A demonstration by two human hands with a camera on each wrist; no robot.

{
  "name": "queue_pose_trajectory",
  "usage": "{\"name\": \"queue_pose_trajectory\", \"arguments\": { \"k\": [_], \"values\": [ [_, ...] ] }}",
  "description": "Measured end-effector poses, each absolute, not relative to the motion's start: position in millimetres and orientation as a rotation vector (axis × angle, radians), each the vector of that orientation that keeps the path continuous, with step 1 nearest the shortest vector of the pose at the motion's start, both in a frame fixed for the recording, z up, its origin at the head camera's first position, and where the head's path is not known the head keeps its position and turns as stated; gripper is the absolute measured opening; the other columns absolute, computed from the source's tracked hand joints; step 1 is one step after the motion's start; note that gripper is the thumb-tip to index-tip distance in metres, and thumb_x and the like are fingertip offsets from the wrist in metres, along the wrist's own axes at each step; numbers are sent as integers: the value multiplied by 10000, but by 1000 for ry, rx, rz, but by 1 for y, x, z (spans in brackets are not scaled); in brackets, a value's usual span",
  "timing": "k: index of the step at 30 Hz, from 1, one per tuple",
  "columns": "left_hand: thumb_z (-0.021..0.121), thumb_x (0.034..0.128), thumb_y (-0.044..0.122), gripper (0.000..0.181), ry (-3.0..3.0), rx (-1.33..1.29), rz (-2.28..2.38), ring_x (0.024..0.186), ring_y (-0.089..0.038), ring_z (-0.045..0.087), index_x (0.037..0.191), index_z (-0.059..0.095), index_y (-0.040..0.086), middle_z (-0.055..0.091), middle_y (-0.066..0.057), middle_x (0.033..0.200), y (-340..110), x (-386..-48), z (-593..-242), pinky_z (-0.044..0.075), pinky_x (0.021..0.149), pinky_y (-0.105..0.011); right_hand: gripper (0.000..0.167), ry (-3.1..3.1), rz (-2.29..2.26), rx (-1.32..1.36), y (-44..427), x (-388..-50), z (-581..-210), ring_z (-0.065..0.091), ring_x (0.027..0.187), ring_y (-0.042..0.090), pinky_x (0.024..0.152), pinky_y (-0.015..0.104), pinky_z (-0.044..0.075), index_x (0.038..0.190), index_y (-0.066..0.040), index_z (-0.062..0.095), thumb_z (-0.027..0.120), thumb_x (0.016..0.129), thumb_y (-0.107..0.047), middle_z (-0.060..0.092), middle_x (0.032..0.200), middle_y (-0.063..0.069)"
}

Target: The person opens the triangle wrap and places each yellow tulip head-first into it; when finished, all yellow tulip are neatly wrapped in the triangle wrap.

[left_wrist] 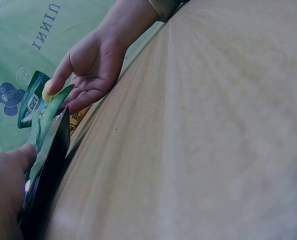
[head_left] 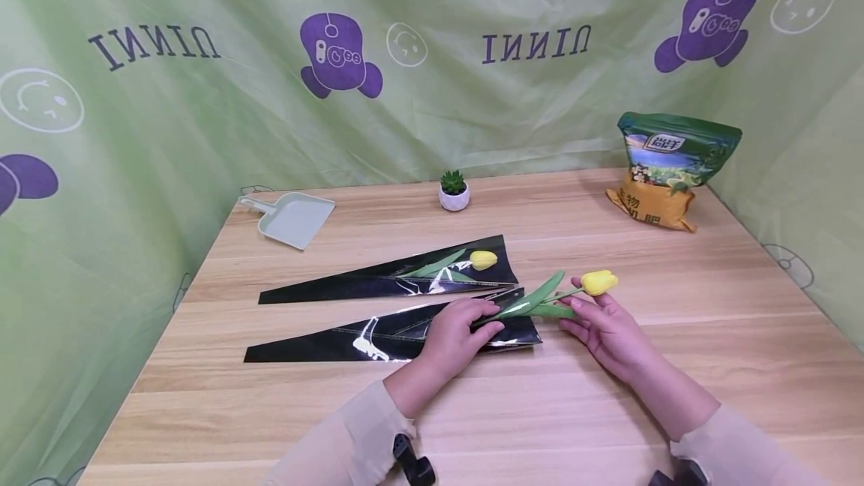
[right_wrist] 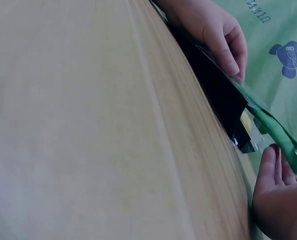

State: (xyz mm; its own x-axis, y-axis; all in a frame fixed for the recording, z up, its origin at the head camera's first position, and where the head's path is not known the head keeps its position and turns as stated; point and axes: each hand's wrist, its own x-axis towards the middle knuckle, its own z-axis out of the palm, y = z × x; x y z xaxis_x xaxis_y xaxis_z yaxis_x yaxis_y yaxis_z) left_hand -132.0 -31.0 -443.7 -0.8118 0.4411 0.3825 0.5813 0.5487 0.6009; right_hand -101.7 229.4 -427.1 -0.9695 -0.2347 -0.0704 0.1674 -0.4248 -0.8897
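Observation:
A yellow tulip (head_left: 598, 283) with green leaves lies across the mouth of the nearer black-and-clear flower sleeve (head_left: 317, 346). My left hand (head_left: 455, 332) is over this sleeve and pinches the tulip's lower stem by the opening; the stem's end is hidden. Just below the bloom, my right hand (head_left: 610, 332) holds the tulip between thumb and fingers, palm turned up. Both hands also show in the left wrist view, where the right thumb lies by the yellow bloom. Behind, a second flower sleeve (head_left: 324, 289) lies flat with another yellow tulip (head_left: 483, 260) inside.
A small potted succulent (head_left: 454, 193) stands at the back middle of the wooden table (head_left: 202, 396). The pale dustpan (head_left: 297, 219) lies at back left, and a green and orange bag (head_left: 664, 171) stands at back right. Green printed cloth (head_left: 432, 118) hangs around the table.

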Motion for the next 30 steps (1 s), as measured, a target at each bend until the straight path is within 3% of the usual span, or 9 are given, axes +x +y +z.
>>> {"name": "queue_pose_trajectory", "arguments": {
  "k": [8,12,16,19,22,30],
  "values": [
    [717,888,269,263,-2608,-876,-1122,1113,-180,668,1095,742,108,733,-38,1142,-31,-132,-443,519,997,-318,528,1876,-2309,-38,244,-112,-421,706,926,24,857,149,558,1380,-96,311,586,944,18,724,1014,-89],
    [710,894,282,267,-2625,-875,-1099,1123,-171,664,1106,740,121,730,-26,1153,-31,-132,-442,517,999,-312,682,2009,-2131,-106,259,-116,-415,709,948,51,859,183,570,1480,3,187,599,936,14,685,1046,-61],
    [705,898,284,267,-2632,-875,-1091,1127,-173,662,1109,738,124,727,-25,1161,-31,-132,-442,515,1003,-318,691,2181,-1870,-174,273,-120,-408,705,963,54,846,216,584,1466,71,132,587,960,-48,654,1084,18],
    [706,898,283,269,-2638,-873,-1102,1129,-176,660,1110,738,122,726,-28,1165,-31,-132,-442,513,1006,-323,641,2263,-1710,-205,281,-123,-404,700,964,47,845,228,588,1440,86,208,599,959,-79,671,1114,169],
    [707,897,279,264,-2645,-867,-1096,1127,-173,661,1110,739,126,725,-28,1164,-31,-132,-442,512,1008,-318,624,2365,-1541,-205,288,-125,-401,676,951,7,831,210,584,1421,68,333,656,932,-146,654,1163,239],
    [710,894,274,270,-2650,-870,-1081,1130,-172,657,1116,736,122,722,-29,1171,-31,-132,-442,512,1008,-314,521,2518,-1228,-232,291,-132,-397,617,875,18,760,199,555,1306,64,543,680,923,-261,682,1107,140]
  ]
}}
